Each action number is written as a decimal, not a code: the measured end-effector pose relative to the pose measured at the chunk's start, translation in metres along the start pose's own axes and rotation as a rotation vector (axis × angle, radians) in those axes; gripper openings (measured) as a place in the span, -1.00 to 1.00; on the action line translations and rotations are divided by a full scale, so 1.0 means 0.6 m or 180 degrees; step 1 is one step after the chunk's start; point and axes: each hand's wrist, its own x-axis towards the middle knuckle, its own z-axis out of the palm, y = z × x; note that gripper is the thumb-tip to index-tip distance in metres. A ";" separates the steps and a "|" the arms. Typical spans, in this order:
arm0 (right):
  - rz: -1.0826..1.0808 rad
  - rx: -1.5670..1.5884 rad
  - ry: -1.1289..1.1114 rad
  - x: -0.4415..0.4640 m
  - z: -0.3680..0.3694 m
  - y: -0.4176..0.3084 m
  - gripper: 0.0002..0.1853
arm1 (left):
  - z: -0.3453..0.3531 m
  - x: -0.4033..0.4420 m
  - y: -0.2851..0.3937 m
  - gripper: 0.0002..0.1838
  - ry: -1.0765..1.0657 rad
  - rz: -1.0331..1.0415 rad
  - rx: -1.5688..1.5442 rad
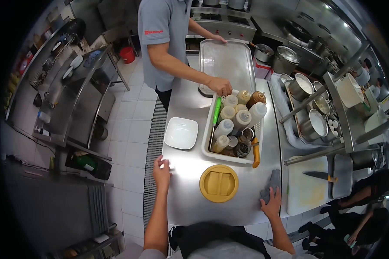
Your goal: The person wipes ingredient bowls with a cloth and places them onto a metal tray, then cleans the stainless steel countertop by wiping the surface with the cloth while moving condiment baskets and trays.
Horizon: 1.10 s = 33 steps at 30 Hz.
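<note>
My left hand [161, 172] hovers by the left edge of the steel table, fingers loosely curled and apart, nothing visible in them. At the right side of the table, my right hand [271, 203] has a grey cloth [273, 179] between thumb and fingers. Between my hands lies a round yellow lid [218, 183] with a raised bar across it. Farther off are a white square bowl [181, 133] and a white basket [207, 149] of squeeze bottles [243, 117], jars, a green-handled tool [217, 110] and an orange-handled tool [256, 153].
A co-worker in a grey shirt [160, 26] stands across the table, one hand at the basket and the other on a metal tray [227, 64]. To the right are a cutting board [307, 190], a knife [317, 176] and several pots [301, 87]. More people stand at the lower right.
</note>
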 end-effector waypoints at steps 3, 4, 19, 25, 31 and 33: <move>-0.0055 -0.0127 -0.0045 -0.014 0.023 0.002 -0.23 | 0.028 0.046 0.001 -0.60 0.0443 -0.0784 -0.0691; -0.0103 -0.0280 -0.0027 -0.015 0.024 0.005 -0.24 | 0.035 0.043 0.000 -0.60 0.0402 -0.0784 -0.0706; -0.0107 -0.0185 0.0657 0.103 0.073 0.005 -0.28 | 0.260 0.037 0.085 -0.80 -0.1473 -0.1353 -0.2452; -0.0040 -0.0108 0.0592 0.107 0.064 0.001 -0.26 | 0.322 0.087 0.154 -0.82 -0.1779 -0.1161 -0.2642; -0.0148 -0.0109 0.0404 0.127 0.053 0.006 -0.23 | 0.426 0.153 0.199 -0.48 -0.2536 -0.0963 -0.2004; -0.0133 -0.0095 0.0384 0.134 0.054 0.009 -0.22 | 0.438 0.167 0.207 -0.37 -0.2633 -0.0922 -0.1717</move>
